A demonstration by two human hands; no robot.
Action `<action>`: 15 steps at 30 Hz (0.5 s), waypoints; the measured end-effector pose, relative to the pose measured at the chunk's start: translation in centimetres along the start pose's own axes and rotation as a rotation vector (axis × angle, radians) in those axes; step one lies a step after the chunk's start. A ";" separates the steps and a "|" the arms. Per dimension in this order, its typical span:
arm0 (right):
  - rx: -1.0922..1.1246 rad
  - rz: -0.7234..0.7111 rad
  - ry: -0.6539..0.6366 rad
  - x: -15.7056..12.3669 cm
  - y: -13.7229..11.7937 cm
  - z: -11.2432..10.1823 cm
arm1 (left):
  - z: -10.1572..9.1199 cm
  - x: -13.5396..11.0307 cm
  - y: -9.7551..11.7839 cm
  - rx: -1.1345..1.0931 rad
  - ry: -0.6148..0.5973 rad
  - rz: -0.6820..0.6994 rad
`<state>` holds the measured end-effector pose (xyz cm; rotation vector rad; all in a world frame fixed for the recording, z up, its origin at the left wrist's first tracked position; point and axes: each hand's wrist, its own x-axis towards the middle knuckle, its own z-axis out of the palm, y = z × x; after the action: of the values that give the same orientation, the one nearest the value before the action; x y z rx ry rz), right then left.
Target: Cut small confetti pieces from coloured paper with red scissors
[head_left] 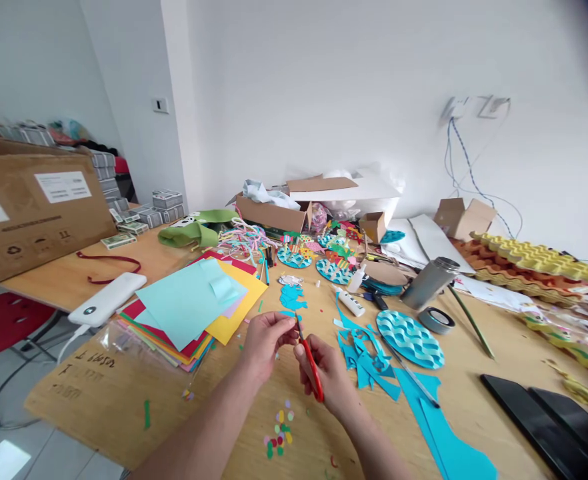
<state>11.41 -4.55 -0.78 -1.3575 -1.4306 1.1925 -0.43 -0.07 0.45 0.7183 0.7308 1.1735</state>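
Observation:
My right hand is closed around the red handles of a pair of scissors, whose blades point away from me. Its tip reaches the fingertips of my left hand, which is closed in a pinch. A small bit of blue paper shows at those fingertips, mostly hidden by them. Just beyond lie blue paper cutouts. To the right of my right hand are blue paper scraps and a long blue sheet.
Stacked coloured paper and a white power bank lie left. Rightward are a wavy blue-and-white oval, a glue bottle, a metal flask, a tape roll and a black phone. Paper dots lie in front.

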 end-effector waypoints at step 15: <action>-0.001 -0.004 0.022 -0.1 -0.1 0.0 | 0.2 -0.2 0.1 -0.013 -0.039 -0.005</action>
<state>11.44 -4.62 -0.70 -1.3635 -1.4183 1.1709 -0.33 -0.26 0.67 0.7264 0.6919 1.1562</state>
